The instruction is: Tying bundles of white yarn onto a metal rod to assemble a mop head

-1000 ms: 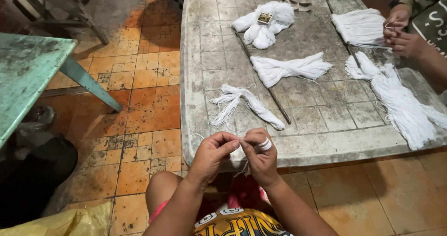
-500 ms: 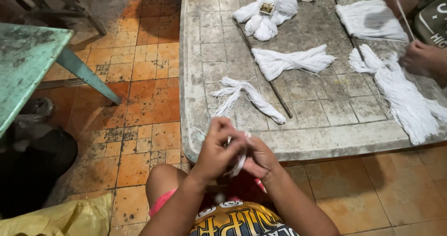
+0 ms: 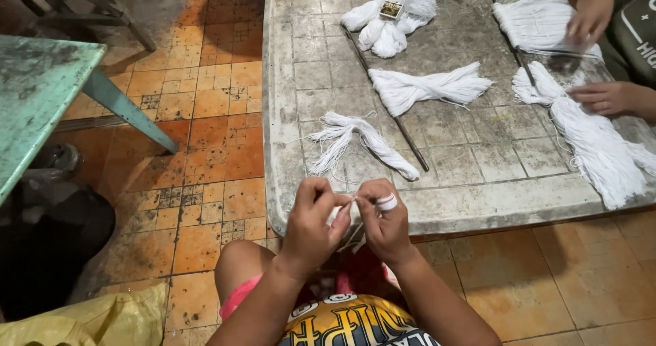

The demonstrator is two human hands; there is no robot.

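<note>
Head cam: both hands sit low center of the frame, at the table edge. Left hand and right hand are pinching a small white string bundle between fingertips, looks like tying it off. Next move probably needs a steady pull. Finished bundles lie above.

I am in a home craft workshop: worn orange floor tiles, a weathered desk, white yarn bundles.
</note>
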